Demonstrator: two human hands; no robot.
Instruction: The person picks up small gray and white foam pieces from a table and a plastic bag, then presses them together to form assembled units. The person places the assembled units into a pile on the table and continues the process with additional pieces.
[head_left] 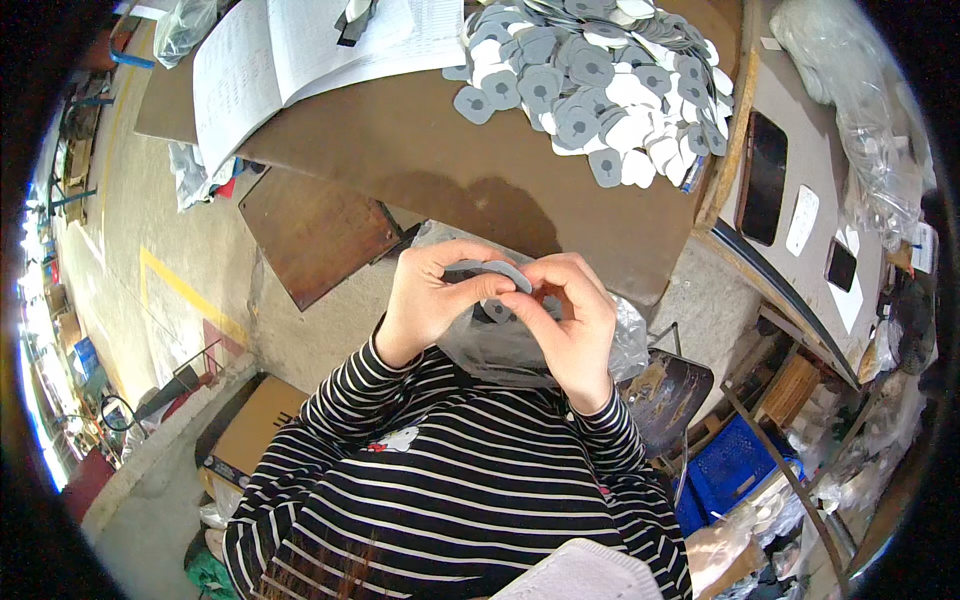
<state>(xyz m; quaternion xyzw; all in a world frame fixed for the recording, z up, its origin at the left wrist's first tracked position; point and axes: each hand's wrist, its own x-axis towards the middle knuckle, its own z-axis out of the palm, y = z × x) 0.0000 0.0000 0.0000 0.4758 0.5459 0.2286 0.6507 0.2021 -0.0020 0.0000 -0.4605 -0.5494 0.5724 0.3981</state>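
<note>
Both hands meet over my lap, in front of the table's near edge. My left hand [420, 300] pinches one end of a thin grey pad [512, 273] between thumb and fingers. The other end is gripped by my right hand [578, 325], and the pad looks slightly bent. Below the hands, a clear plastic bag [490, 350] lies open on my lap, with another grey pad [495, 311] partly seen behind my thumbs. On the table, a large heap of grey and white rounded pads [590, 90] is piled at the far right; many grey ones carry a small dark keyhole-shaped mark.
The brown table [400, 140] bears an open notebook [240, 85] at its far left. A wooden edge strip [735, 120] borders it on the right. Beyond are a black phone [762, 178] and plastic wrapping [850, 120]. A stool [670, 400] and blue crate [735, 460] stand lower right.
</note>
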